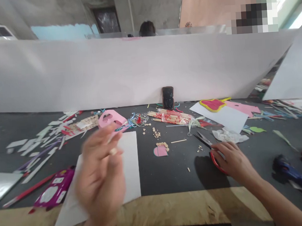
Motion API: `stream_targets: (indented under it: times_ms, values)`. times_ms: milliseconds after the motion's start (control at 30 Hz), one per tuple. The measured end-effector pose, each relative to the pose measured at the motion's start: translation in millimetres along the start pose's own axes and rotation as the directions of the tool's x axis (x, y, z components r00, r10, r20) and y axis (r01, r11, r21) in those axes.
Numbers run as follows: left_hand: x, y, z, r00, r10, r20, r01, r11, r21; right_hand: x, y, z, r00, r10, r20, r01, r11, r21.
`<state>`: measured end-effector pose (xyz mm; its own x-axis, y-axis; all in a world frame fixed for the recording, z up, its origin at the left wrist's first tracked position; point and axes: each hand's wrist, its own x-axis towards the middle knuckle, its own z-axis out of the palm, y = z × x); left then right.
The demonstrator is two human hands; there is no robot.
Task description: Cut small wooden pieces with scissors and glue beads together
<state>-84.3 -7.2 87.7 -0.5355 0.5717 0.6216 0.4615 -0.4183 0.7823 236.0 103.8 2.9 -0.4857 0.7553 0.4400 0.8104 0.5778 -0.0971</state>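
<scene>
My left hand [101,174] is raised above a white sheet of paper [129,162], blurred by motion; its fingers pinch a thin wooden stick [112,142] whose pale end shows by the thumb. My right hand [232,161] rests palm down on the dark table mat, lying over the red handles of a pair of scissors [205,142] whose blades are parted and point up-left. A small pink cutout with wooden bits [160,150] lies between the hands.
A white partition wall [138,69] stands behind, a phone [168,97] leaning on it. A bag of wooden sticks [173,116], pink foam shape [112,119], paper scraps [47,136], crumpled tissue [229,135], blue glue gun [290,171], magenta case [54,190].
</scene>
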Motion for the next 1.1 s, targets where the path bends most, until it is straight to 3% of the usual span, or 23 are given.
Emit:
stream_targets:
  times_ms: [100, 200, 267, 367, 500, 567, 600, 633, 667, 733, 800, 833, 933, 1100]
  values:
    - [-3.9, -35.0, 21.8, 0.99, -0.141, 0.017, 0.141, 0.971, -0.195, 21.7, -41.3, 12.6, 0.989, -0.11, 0.102, 0.1, 0.99, 0.102]
    - [-11.3, -74.3, 37.7, 0.935, -0.346, 0.084, 0.355, 0.893, -0.275, 42.1, -78.2, 33.7, 0.976, -0.157, 0.148, 0.136, 0.98, 0.142]
    - [-16.9, -91.7, 42.1, 0.909, -0.411, 0.069, 0.414, 0.87, -0.267, 53.6, -96.0, 47.4, 0.972, -0.173, 0.16, 0.148, 0.977, 0.156]
    - [-23.1, -102.3, 42.7, 0.905, -0.426, 0.021, 0.418, 0.875, -0.245, 66.1, -111.7, 62.9, 0.969, -0.181, 0.166, 0.153, 0.974, 0.169]
    - [-25.8, -103.7, 40.3, 0.93, -0.367, 0.008, 0.364, 0.919, -0.148, 73.0, -116.2, 74.7, 0.973, -0.162, 0.164, 0.136, 0.978, 0.161]
    - [-26.3, -102.8, 38.9, 0.951, -0.296, 0.09, 0.299, 0.954, -0.024, 73.6, -114.4, 78.6, 0.977, -0.139, 0.162, 0.116, 0.983, 0.144]
    - [-26.8, -101.8, 38.2, 0.951, -0.25, 0.181, 0.245, 0.968, 0.051, 73.6, -113.2, 80.4, 0.979, -0.129, 0.161, 0.107, 0.985, 0.136]
    - [-27.6, -100.4, 37.8, 0.931, -0.205, 0.302, 0.175, 0.977, 0.126, 73.8, -111.8, 82.0, 0.979, -0.122, 0.161, 0.102, 0.986, 0.129]
    - [-28.6, -98.6, 37.6, 0.884, -0.172, 0.435, 0.095, 0.977, 0.192, 74.1, -110.4, 83.4, 0.98, -0.119, 0.162, 0.099, 0.987, 0.125]
    - [-31.3, -94.6, 38.7, 0.751, -0.151, 0.643, -0.051, 0.958, 0.284, 75.7, -107.7, 85.9, 0.98, -0.118, 0.163, 0.098, 0.988, 0.122]
    - [-34.3, -91.8, 41.2, 0.65, -0.152, 0.744, -0.161, 0.93, 0.331, 78.5, -105.4, 87.7, 0.98, -0.115, 0.164, 0.095, 0.988, 0.121]
    - [-35.8, -91.3, 42.6, 0.623, -0.152, 0.768, -0.202, 0.917, 0.345, 80.3, -104.4, 88.5, 0.98, -0.112, 0.166, 0.092, 0.988, 0.121]
    - [-39.7, -93.5, 46.2, 0.585, -0.149, 0.797, -0.281, 0.885, 0.371, 86.4, -102.2, 90.7, 0.979, -0.105, 0.172, 0.085, 0.989, 0.12]
    - [-43.9, -100.6, 47.8, 0.588, -0.166, 0.792, -0.298, 0.866, 0.403, 93.7, -98.4, 93.9, 0.978, -0.121, 0.172, 0.099, 0.986, 0.132]
